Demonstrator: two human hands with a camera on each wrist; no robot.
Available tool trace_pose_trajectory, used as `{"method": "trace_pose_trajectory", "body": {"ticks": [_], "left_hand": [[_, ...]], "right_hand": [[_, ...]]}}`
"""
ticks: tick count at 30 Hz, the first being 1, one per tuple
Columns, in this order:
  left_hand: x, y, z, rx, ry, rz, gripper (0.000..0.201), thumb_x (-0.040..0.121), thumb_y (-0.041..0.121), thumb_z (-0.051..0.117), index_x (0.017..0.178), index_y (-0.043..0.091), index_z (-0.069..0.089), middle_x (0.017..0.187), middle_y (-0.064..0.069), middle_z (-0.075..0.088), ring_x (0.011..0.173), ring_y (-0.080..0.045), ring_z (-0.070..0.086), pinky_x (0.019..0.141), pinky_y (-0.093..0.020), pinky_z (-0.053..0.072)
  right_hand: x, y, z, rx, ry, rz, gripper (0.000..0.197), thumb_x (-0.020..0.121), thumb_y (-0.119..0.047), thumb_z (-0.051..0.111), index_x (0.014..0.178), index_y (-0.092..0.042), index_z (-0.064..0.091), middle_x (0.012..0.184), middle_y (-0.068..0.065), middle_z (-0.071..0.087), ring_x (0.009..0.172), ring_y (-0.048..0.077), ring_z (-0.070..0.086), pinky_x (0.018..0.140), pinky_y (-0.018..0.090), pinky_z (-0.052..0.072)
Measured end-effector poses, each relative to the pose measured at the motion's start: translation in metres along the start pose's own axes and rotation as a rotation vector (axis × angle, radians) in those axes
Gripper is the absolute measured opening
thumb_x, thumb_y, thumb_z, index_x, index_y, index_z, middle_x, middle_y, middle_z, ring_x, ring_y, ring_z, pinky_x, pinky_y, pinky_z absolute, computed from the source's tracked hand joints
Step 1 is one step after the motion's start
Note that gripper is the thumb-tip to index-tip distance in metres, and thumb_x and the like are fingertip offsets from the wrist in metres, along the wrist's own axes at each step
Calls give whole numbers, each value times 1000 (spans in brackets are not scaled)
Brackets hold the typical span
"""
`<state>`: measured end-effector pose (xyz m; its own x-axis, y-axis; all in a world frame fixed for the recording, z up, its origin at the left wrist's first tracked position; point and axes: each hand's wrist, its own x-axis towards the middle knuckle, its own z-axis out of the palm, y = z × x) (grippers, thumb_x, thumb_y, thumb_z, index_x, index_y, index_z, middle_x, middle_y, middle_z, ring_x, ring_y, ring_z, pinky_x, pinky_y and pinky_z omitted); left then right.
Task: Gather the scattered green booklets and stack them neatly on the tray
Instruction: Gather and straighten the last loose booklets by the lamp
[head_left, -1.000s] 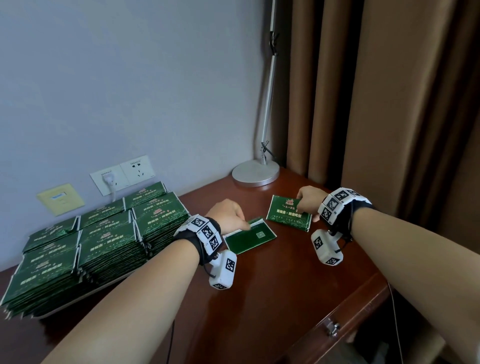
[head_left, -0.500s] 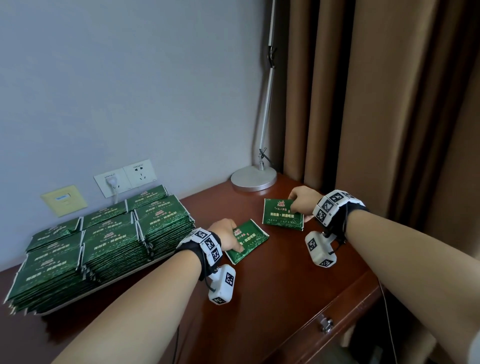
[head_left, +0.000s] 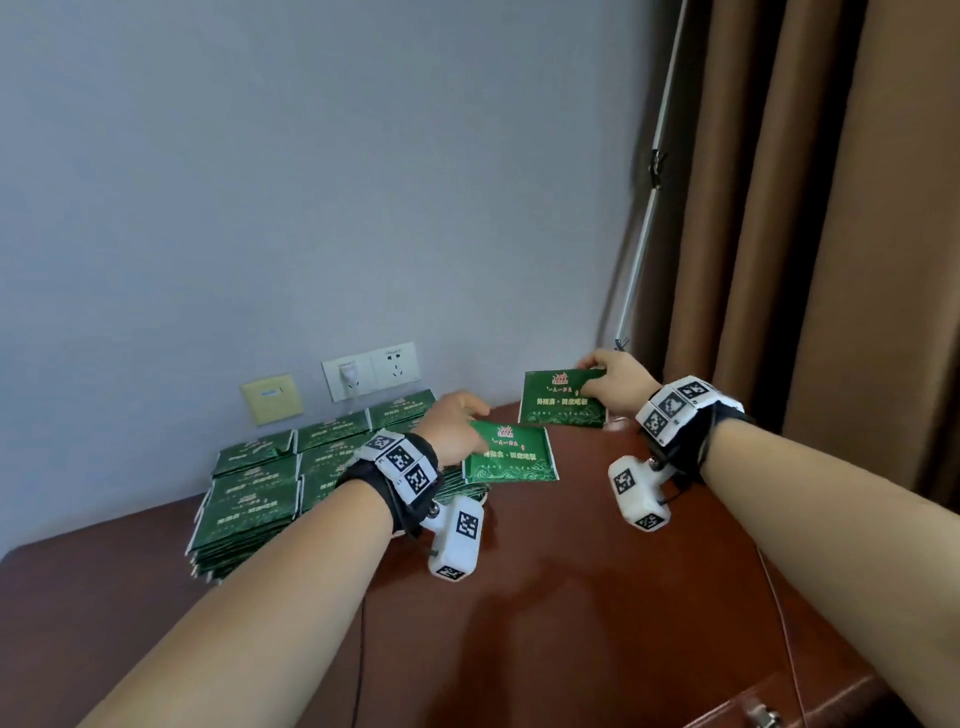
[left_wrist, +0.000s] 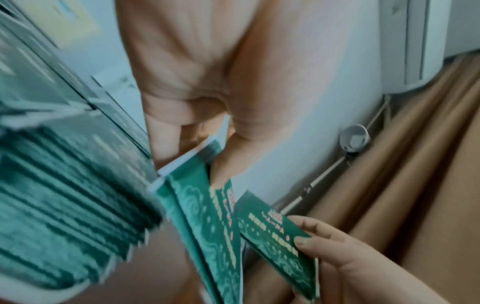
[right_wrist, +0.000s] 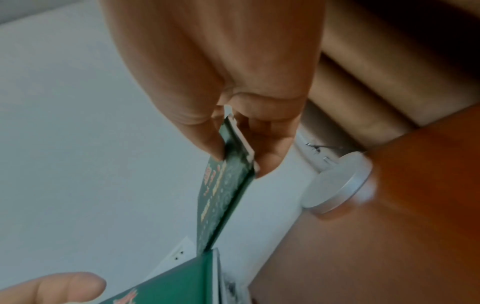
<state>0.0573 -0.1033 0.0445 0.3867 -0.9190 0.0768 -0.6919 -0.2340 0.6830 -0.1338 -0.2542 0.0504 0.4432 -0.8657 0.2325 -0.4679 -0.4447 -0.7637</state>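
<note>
Here, head view: the left hand (head_left: 457, 426) pinches a green booklet (head_left: 511, 460) by its left edge, held off the wooden table (head_left: 571, 623).
Right hand, head view: the right hand (head_left: 615, 382) pinches a second green booklet (head_left: 561, 405) by its upper right corner, up and to the right of the left hand's booklet; the two booklets sit close, whether touching I cannot tell.
Stacks, head view: stacked green booklets (head_left: 249, 499) lie in rows just left of the left hand, partly hidden behind the left wrist; the tray under them is hard to make out.
Behind the hands: wall sockets (head_left: 371, 370) beyond the left hand, a lamp pole (head_left: 644, 218) and brown curtain (head_left: 810, 208) beyond the right hand.
Left wrist view: thumb and fingers (left_wrist: 228, 160) clamp the booklet's edge; the blurred stack (left_wrist: 72, 205) is just left of it, and the other hand's booklet (left_wrist: 275, 230) lies to the right.
Right wrist view: thumb (right_wrist: 205, 127) and fingers squeeze the booklet's corner (right_wrist: 228, 164); the round lamp base (right_wrist: 337, 185) stands on the table to the right of the hand.
</note>
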Motion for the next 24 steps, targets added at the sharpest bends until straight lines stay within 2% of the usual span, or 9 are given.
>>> {"method": "trace_pose_trajectory", "body": {"ticks": [4,6,8,11,13,15,18,22,24], "left_hand": [[-7,-35,-57,-83,174,-84,42,78,2,74,115,16,59,122,-6,59,93,-22,62,81,-34,52],[-12,-57,-83,-130,250,-117,36,79,1,74,110,14,60,114,-4,58,77,-16,60,69,-29,50],[-14,-86,-109,-170,339,-167,31,79,-2,73,101,14,58,102,-4,58,65,-11,52,60,-24,45],[-14,-131,-146,-267,460,-279,25,79,-5,72,86,15,59,102,-11,60,82,-25,61,79,-36,54],[-13,-165,-167,-332,492,-355,19,81,-6,69,82,12,63,110,-14,64,98,-29,60,96,-39,49],[-12,-197,-182,-391,492,-418,13,86,-6,64,93,4,69,116,-15,64,109,-30,58,104,-42,43],[-9,-235,-194,-448,495,-471,25,89,-7,59,112,-2,66,123,-15,62,113,-30,56,101,-39,43],[-5,-264,-199,-549,455,-508,39,87,-11,54,125,-4,57,131,-26,56,115,-36,59,85,-39,50],[-4,-271,-200,-557,467,-513,39,87,-11,53,125,-4,57,131,-27,56,115,-37,59,80,-38,51]], "right_hand": [[14,-41,34,60,37,-47,28,81,-3,67,104,-18,59,84,3,59,59,14,56,48,20,45],[20,-61,52,69,60,-70,25,82,-5,68,102,-16,58,84,0,55,58,8,50,39,10,35],[31,-78,74,113,50,-72,17,83,-3,67,93,-14,60,86,1,56,61,11,52,38,9,36],[47,-96,104,245,-17,0,18,85,-1,65,75,-15,58,82,6,59,62,21,59,52,34,58],[57,-105,122,295,-87,60,18,86,0,62,75,-14,60,78,7,59,60,21,58,60,45,59],[67,-108,137,303,-164,101,17,85,5,61,79,-11,61,77,9,58,61,19,55,64,46,58],[80,-107,156,240,-245,119,24,80,13,60,80,-11,62,85,13,61,70,23,58,73,50,58],[91,-99,171,163,-241,144,26,82,14,61,100,-5,63,94,14,60,63,21,58,38,22,48],[96,-95,176,148,-237,151,28,84,12,62,107,-3,62,94,15,60,63,21,58,34,18,44]]}}
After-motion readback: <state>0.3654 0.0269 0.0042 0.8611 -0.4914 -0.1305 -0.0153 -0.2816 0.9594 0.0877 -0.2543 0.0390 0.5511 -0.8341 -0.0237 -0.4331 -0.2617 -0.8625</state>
